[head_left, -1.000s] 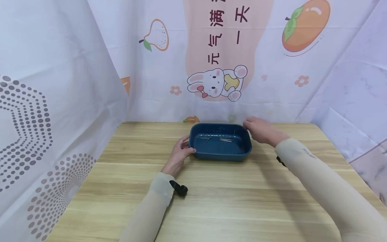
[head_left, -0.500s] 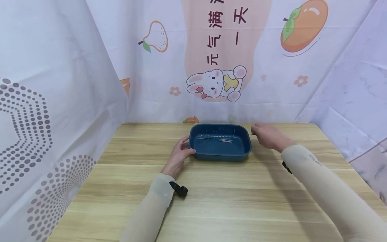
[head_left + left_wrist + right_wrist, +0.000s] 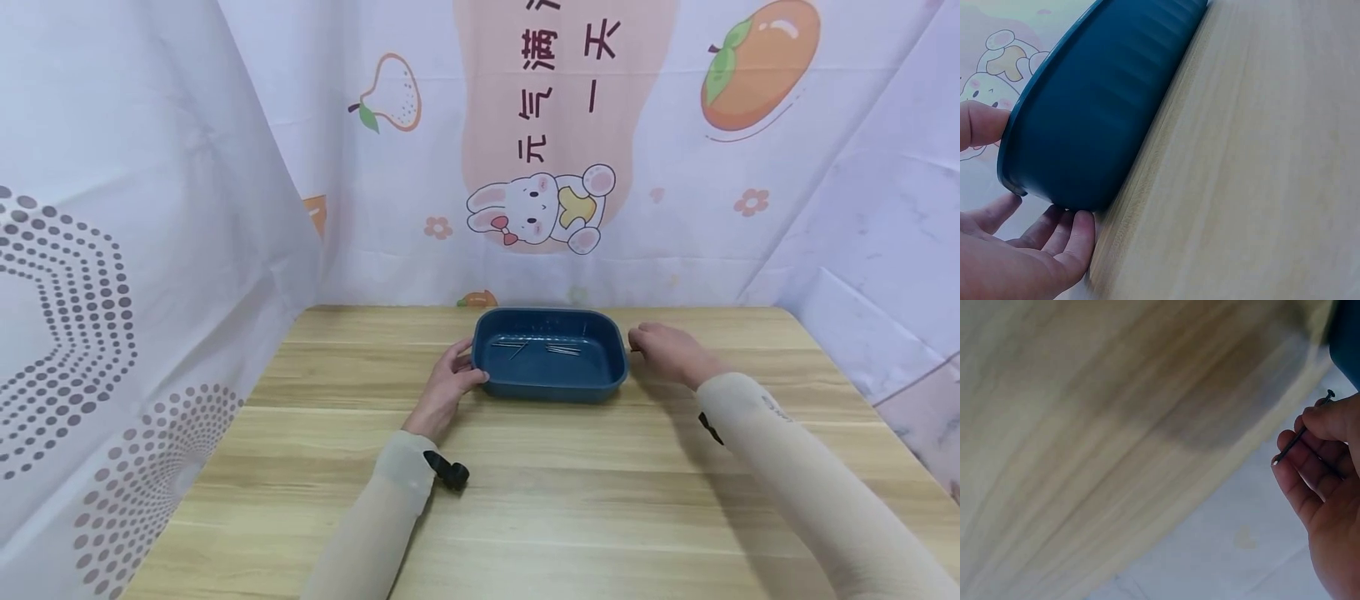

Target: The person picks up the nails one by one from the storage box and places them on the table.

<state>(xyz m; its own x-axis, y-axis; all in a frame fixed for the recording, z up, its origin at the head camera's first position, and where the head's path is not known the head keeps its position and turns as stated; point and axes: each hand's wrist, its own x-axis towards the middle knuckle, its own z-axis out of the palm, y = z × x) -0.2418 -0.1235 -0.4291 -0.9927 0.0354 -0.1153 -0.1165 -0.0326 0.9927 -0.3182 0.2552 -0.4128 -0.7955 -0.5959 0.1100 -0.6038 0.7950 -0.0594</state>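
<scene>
A dark blue rectangular plastic tray [image 3: 551, 392] stands on the wooden table, with several thin metal nails [image 3: 562, 350] lying in two groups on its floor. My left hand [image 3: 441, 396] holds the tray's left end, thumb at the rim and fingertips against the outer wall, as the left wrist view also shows. To the right of the tray, my right hand [image 3: 671, 352] pinches a dark nail [image 3: 1290, 444] between thumb and fingers. Its flat head points up toward the tray in the right wrist view. A second dark line by the palm is too shadowed to identify.
The wooden table [image 3: 570, 483] stretches out in front of the tray. A printed curtain [image 3: 405, 200] hangs behind its far edge, and more pale cloth [image 3: 187, 267] hangs on the left side.
My right hand has left the tray's far right corner, moved rightward, and come slightly nearer, the nail now beside the tray. The left hand and the tray have stayed in place.
</scene>
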